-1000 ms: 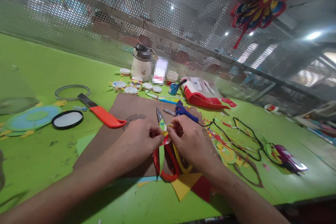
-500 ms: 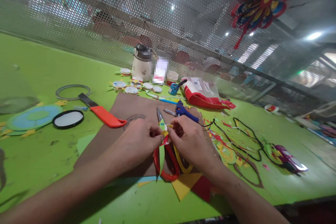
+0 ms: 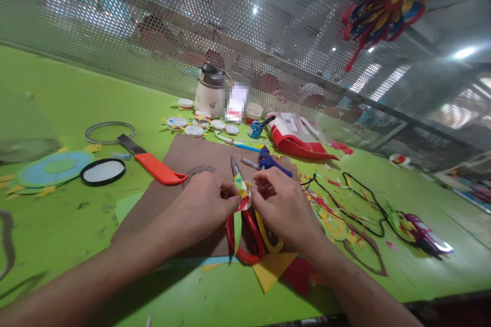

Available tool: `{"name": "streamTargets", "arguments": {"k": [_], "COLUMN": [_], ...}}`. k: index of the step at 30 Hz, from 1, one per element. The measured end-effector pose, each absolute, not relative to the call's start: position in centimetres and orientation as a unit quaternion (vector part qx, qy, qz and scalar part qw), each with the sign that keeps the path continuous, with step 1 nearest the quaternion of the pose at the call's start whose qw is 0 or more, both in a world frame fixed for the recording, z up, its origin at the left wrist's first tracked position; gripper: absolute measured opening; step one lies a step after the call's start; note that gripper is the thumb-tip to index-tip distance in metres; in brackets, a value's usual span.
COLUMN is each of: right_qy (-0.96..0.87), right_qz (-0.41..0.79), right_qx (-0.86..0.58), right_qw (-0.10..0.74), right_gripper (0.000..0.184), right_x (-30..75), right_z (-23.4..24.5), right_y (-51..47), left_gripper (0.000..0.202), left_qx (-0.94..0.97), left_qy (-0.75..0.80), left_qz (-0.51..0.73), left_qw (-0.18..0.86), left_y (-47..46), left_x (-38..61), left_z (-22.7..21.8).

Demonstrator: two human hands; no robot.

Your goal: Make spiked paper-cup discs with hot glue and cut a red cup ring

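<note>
My left hand (image 3: 205, 204) and my right hand (image 3: 282, 204) meet over a brown board (image 3: 184, 163), both pinched on a small craft piece (image 3: 241, 194) of green, yellow and red paper strips. A green strip hangs down from it between my hands. Under it lie scissors with red handles (image 3: 245, 242), their blade pointing away. A blue glue gun (image 3: 270, 161) rests just beyond my right hand, its black cord (image 3: 360, 204) trailing right.
A knife with an orange handle (image 3: 159, 169), a black-rimmed disc (image 3: 103, 171), a grey ring (image 3: 109, 132) and a blue paper circle (image 3: 53, 167) lie left. A white jar (image 3: 209, 92), small round lids, a red-and-clear bag (image 3: 295, 135) stand behind. Paper scraps litter the right. A perforated metal screen backs the table.
My hands stay pinched on the paper piece, with only small finger shifts. The view has shifted slightly.
</note>
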State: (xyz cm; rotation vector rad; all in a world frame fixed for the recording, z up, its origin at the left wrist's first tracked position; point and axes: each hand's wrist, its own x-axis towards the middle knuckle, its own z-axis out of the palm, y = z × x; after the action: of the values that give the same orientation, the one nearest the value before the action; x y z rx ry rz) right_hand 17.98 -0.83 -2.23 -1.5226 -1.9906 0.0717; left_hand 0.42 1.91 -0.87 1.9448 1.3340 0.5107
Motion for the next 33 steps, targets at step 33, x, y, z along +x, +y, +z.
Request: {"name": "streamTargets", "arguments": {"k": [33], "right_qy": [-0.755], "right_qz": [0.025], "right_qx": [-0.6], "right_qw": [0.263], "right_gripper": [0.009], "right_x": [17.57], "right_z": [-1.7], "right_y": [-0.56], "left_gripper": [0.024], "left_qx": [0.747], "left_qy": [0.508], "left_qz": [0.199], "left_qw": [0.38], "left_y": [1.79], "left_x": [0.35], "left_z": [-0.92]}}
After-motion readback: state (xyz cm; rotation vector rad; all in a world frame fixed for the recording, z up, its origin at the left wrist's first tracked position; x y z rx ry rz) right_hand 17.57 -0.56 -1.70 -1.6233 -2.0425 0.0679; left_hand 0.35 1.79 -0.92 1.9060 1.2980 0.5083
